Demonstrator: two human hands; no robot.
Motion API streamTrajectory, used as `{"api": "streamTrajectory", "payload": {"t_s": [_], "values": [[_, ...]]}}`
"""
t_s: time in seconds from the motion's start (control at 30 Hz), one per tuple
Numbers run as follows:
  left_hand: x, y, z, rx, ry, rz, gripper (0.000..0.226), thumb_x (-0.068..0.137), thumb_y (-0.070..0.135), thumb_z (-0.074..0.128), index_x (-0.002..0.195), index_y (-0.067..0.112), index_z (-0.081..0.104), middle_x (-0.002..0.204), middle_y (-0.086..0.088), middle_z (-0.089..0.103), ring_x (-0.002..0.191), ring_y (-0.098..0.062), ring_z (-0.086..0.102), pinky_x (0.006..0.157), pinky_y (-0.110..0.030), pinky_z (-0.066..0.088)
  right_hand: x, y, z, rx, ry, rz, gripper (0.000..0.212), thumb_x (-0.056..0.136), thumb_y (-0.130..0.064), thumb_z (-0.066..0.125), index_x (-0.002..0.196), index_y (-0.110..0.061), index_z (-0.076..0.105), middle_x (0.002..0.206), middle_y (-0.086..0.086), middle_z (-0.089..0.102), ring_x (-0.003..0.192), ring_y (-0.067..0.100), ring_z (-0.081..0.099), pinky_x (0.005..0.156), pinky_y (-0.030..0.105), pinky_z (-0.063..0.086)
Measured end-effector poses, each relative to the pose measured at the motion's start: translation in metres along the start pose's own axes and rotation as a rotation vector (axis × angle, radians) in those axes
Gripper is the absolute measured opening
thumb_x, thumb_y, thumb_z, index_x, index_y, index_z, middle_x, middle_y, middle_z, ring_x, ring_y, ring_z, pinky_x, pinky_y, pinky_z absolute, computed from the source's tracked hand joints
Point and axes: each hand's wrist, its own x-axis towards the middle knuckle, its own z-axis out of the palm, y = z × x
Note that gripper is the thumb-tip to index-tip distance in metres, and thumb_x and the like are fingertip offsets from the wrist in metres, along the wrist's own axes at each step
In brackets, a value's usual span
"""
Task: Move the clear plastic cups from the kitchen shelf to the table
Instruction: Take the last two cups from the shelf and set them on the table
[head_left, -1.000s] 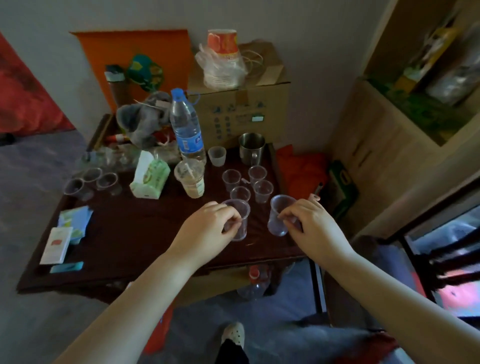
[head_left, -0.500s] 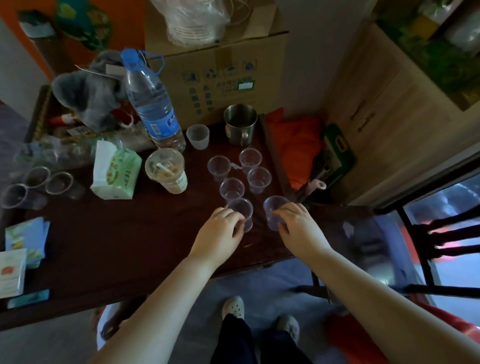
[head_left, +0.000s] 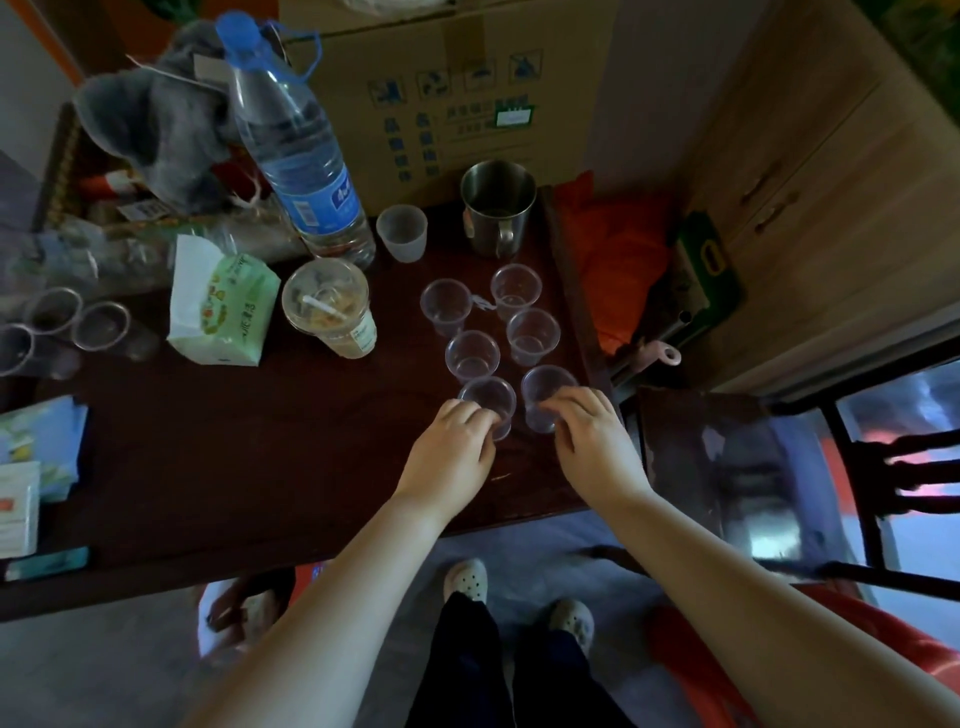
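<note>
Several clear plastic cups stand upright in two rows on the dark wooden table (head_left: 234, 467) near its right edge. My left hand (head_left: 452, 452) grips the nearest left cup (head_left: 488, 397), which rests on the table. My right hand (head_left: 592, 441) grips the nearest right cup (head_left: 545, 387), also set down. Behind them stand four more clear cups, the closest pair being one cup (head_left: 471, 356) and another cup (head_left: 532, 335). My fingers hide the lower near sides of the two held cups.
A steel mug (head_left: 497, 205), a frosted cup (head_left: 401, 231), a water bottle (head_left: 298, 150), a lidded drink cup (head_left: 330, 309) and a tissue pack (head_left: 221, 306) crowd the table's back. More glasses (head_left: 98, 327) lie at left. A cardboard box (head_left: 457, 93) stands behind; a chair (head_left: 737, 467) sits right.
The view has come closer and tilted down over the table. Both hands lowered their cups onto the table in front of the other cups and still hold them.
</note>
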Motion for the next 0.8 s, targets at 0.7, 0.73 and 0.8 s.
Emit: {"api": "streamTrajectory", "payload": {"t_s": [0.7,0.73,0.8], "values": [[-0.001,-0.007,0.009,0.043,-0.067,0.115,0.023,0.083,0.007,0.056,0.104,0.007,0.066,0.101,-0.004,0.064,0.104,-0.023,0.054,0.079,-0.036,0.052,-0.024,0.006,0.021,-0.059,-0.057,0.031,0.043,0.085,-0.005,0.052,0.127,-0.007,0.052,0.134,0.007,0.052,0.135,0.022,0.035,0.113,0.032,0.025],[-0.002,-0.005,0.006,0.038,-0.064,0.119,0.024,0.083,0.007,0.056,0.105,0.007,0.065,0.101,-0.004,0.064,0.104,-0.023,0.054,0.079,-0.035,0.052,-0.027,0.003,0.02,-0.062,-0.055,0.033,0.043,0.085,-0.005,0.052,0.128,-0.007,0.051,0.135,0.007,0.052,0.135,0.022,0.035,0.112,0.035,0.026],[-0.004,-0.006,0.005,0.026,-0.062,0.116,0.025,0.083,0.008,0.056,0.107,0.008,0.065,0.103,-0.002,0.064,0.106,-0.021,0.053,0.08,-0.033,0.051,-0.029,0.0,0.02,-0.059,-0.03,0.037,0.045,0.085,-0.005,0.052,0.129,-0.009,0.05,0.136,0.006,0.051,0.135,0.022,0.035,0.112,0.031,0.025]]}}
